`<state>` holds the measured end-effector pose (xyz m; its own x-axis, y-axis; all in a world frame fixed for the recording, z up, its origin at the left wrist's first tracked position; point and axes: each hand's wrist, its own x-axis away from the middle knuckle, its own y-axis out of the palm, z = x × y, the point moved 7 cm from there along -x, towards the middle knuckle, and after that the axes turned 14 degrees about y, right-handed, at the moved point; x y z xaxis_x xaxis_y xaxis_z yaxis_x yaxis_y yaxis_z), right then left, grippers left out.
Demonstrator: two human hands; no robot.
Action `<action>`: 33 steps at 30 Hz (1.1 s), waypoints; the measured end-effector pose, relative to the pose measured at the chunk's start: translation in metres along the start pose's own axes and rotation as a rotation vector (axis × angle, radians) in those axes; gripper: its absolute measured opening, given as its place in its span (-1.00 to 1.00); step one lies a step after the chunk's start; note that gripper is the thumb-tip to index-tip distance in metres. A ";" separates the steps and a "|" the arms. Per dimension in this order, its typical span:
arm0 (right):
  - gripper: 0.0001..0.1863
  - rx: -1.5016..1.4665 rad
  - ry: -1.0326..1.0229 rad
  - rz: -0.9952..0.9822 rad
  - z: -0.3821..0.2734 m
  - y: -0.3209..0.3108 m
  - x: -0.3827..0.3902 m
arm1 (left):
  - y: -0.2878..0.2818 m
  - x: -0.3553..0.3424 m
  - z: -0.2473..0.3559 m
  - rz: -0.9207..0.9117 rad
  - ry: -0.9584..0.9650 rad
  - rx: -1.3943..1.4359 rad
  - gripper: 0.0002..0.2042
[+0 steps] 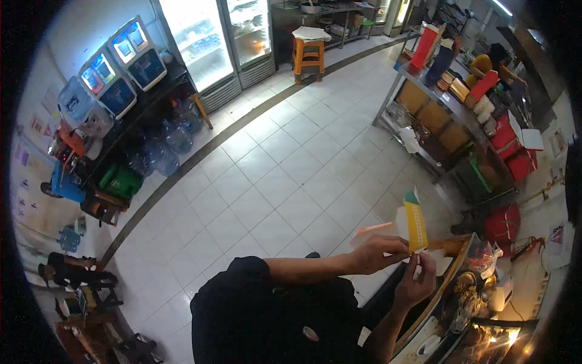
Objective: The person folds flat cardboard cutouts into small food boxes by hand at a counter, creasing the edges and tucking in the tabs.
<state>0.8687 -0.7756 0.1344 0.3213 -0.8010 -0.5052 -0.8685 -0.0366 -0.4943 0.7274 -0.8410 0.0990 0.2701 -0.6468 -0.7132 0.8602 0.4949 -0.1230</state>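
Note:
A thin cardboard carton (416,224), partly unfolded, is held up in front of me at the right. Its upright panel is yellow with a green end, and a white flap with an orange-red band spreads out to its left. My left hand (383,251) grips the carton by its lower part, fingers closed. Just below, the thumb and fingertips of my right hand (417,283) pinch its bottom corner. My fingers hide part of that lower edge.
A wood-edged counter (451,258) beside me carries clutter, with a bright glowing spot near its lower end. Behind stands a metal shelf table (394,100) with red and yellow items. Someone in yellow (483,64) is beyond it; another person (70,268) sits far left.

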 end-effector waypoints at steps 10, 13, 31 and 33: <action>-0.86 -0.152 -0.059 -0.389 -0.004 0.051 -0.024 | -0.035 0.012 -0.028 0.179 -0.234 0.072 -0.86; -0.85 -0.130 -0.115 -0.435 -0.009 0.054 -0.025 | -0.037 0.010 -0.022 0.208 -0.241 0.125 -0.84; -0.85 -0.386 0.102 -0.139 0.010 0.041 0.007 | -0.002 -0.012 -0.046 0.276 -0.417 0.675 -0.74; -0.76 -0.742 0.365 -0.117 0.033 0.035 0.002 | -0.005 -0.019 -0.045 -0.014 -0.342 0.341 -0.79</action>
<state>0.8515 -0.7588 0.0931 0.3936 -0.9061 -0.1550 -0.9012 -0.4136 0.1295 0.6982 -0.8047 0.0821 0.3347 -0.8341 -0.4385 0.9422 0.3027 0.1433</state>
